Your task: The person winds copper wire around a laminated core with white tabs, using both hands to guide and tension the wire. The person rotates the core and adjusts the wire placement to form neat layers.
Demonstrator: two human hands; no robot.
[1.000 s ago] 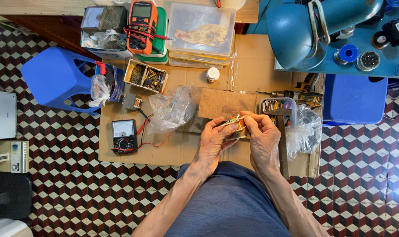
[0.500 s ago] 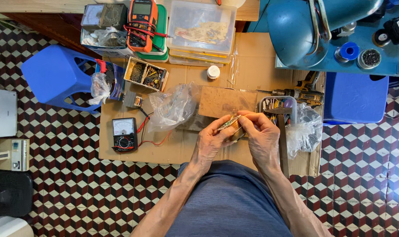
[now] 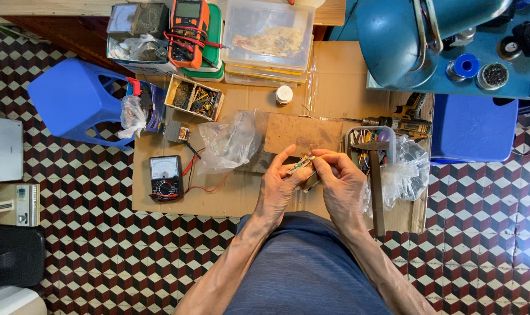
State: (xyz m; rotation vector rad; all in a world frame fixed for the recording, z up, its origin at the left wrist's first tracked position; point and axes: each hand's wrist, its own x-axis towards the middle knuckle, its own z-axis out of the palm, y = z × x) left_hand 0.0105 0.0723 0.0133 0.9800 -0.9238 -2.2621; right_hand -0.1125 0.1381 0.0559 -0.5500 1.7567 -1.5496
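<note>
My left hand [image 3: 278,185] and my right hand [image 3: 342,184] meet over a cardboard sheet [image 3: 230,201] on the floor. Between their fingertips they pinch a small thin part [image 3: 300,164], greenish and pale, possibly a little circuit strip. Both hands grip it, left from the left end, right from the right. A flat brown board [image 3: 303,133] lies just beyond the hands. A crumpled clear plastic bag [image 3: 230,142] sits to the left of my left hand.
An analog meter [image 3: 165,177] with red leads lies at the left of the cardboard. A box of small parts [image 3: 194,98], an orange multimeter [image 3: 188,32] and clear bins [image 3: 269,35] stand farther out. A hammer [image 3: 376,186], a drill [image 3: 393,123] and blue stools [image 3: 78,102] flank the area.
Both hands have stayed together on the small part, shifting it slightly lower and turning it between the fingertips. Nothing else on the cardboard moved.
</note>
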